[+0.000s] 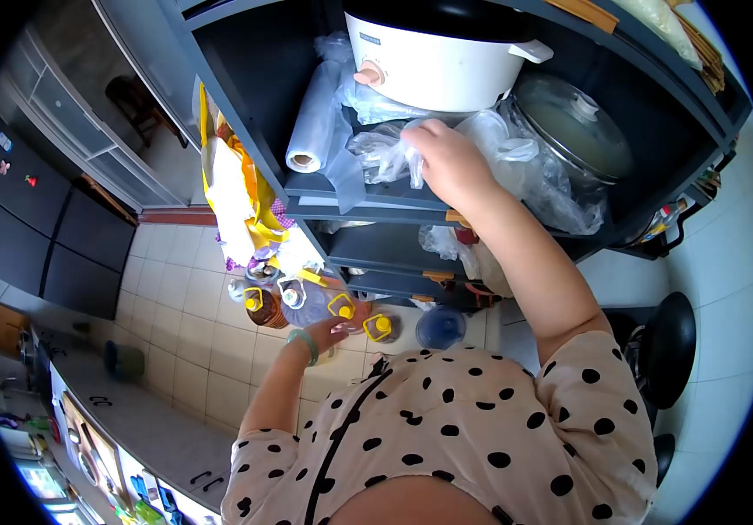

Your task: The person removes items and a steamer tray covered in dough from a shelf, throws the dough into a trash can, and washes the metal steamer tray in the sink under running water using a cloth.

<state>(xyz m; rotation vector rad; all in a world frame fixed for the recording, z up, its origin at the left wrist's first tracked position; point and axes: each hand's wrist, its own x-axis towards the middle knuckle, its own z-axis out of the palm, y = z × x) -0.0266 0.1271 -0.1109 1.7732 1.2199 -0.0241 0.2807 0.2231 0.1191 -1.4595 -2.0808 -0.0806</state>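
Note:
My right hand (451,160) reaches onto the upper level of a dark shelf, its fingers closed on a crumpled clear plastic bag (385,156). More clear bags (525,166) lie right of that hand. To the left of it is a roll of plastic bags (311,131) with a loose end over the shelf edge. A white electric cooker (433,66) with a pink knob stands just behind, and a glass pot lid (573,122) leans at the right. Low on the left, my left hand (325,334) hangs with nothing visible in it, fingers loosely apart, above bottles on the floor.
Several large bottles with yellow handles, such as an oil bottle (382,328), stand on the tiled floor (192,341). Yellow and white bags (245,184) hang beside the shelf (367,248). A dark fridge (31,210) stands far left; a black pan (667,350) is at right.

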